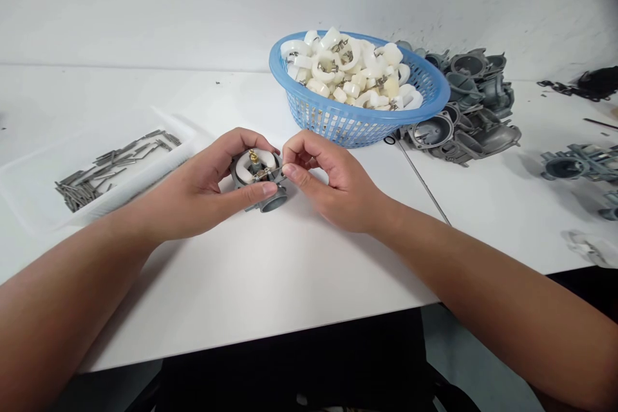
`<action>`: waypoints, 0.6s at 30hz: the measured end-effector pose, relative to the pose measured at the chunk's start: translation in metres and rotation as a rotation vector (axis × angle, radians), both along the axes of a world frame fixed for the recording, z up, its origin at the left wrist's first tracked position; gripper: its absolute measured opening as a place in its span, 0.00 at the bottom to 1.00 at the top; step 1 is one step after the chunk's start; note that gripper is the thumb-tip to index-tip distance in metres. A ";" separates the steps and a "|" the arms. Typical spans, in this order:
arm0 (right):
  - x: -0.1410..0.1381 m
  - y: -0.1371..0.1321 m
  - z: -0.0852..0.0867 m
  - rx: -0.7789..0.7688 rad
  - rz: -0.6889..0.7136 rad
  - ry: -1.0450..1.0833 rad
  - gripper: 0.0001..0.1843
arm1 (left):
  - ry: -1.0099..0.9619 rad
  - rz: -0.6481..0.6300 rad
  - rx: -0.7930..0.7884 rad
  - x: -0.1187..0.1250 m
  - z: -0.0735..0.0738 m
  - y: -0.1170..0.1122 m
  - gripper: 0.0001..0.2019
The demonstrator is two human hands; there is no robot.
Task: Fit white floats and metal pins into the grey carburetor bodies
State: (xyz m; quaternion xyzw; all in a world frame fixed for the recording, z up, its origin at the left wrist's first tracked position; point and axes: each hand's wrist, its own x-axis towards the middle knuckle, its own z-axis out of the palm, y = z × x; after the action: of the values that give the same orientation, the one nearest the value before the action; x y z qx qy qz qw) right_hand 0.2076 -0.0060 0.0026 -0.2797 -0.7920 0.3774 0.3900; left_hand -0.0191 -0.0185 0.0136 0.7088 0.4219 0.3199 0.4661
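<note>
My left hand (212, 183) cradles a grey die-cast carburetor body (273, 203), with the fingers over its far side and the thumb across its front. A white plastic float (257, 164) sits in the open face of the body, and a small brass fitting (253, 156) stands at its centre. My right hand (328, 180) pinches a thin metal pin (271, 172) between thumb and forefinger. The pin's tip lies at the float's hinge area, though the fingers partly hide the contact.
A blue plastic basket (360, 125) heaped with white floats stands behind my hands. To the left, a translucent tray (120, 170) holds several metal pins. Grey carburetor bodies (463, 135) are piled at right, with more (574, 164) farther right. A long thin rod (422, 180) lies on the white table.
</note>
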 end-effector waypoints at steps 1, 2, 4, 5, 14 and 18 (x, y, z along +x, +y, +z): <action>0.000 0.000 0.000 -0.003 -0.001 0.003 0.07 | 0.033 -0.033 0.031 -0.001 0.001 0.000 0.16; 0.000 0.000 -0.001 -0.004 -0.002 0.008 0.07 | 0.066 -0.066 0.052 -0.002 0.002 -0.001 0.15; -0.001 0.000 -0.001 -0.001 -0.003 0.025 0.08 | 0.095 -0.111 0.048 -0.003 0.006 -0.003 0.14; -0.001 0.000 -0.002 -0.001 -0.001 0.035 0.08 | 0.097 -0.125 0.033 -0.003 0.007 -0.003 0.14; -0.003 -0.006 -0.001 -0.128 0.027 0.083 0.07 | -0.002 -0.224 -0.044 -0.010 0.003 0.005 0.16; -0.004 -0.011 0.003 -0.134 -0.011 0.052 0.05 | -0.045 -0.294 -0.070 -0.011 0.004 0.005 0.14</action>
State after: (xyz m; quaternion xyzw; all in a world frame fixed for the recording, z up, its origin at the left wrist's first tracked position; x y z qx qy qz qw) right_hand 0.2038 -0.0169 0.0055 -0.2997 -0.7531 0.4343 0.3930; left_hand -0.0299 -0.0139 0.0176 0.7388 0.3143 0.2490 0.5417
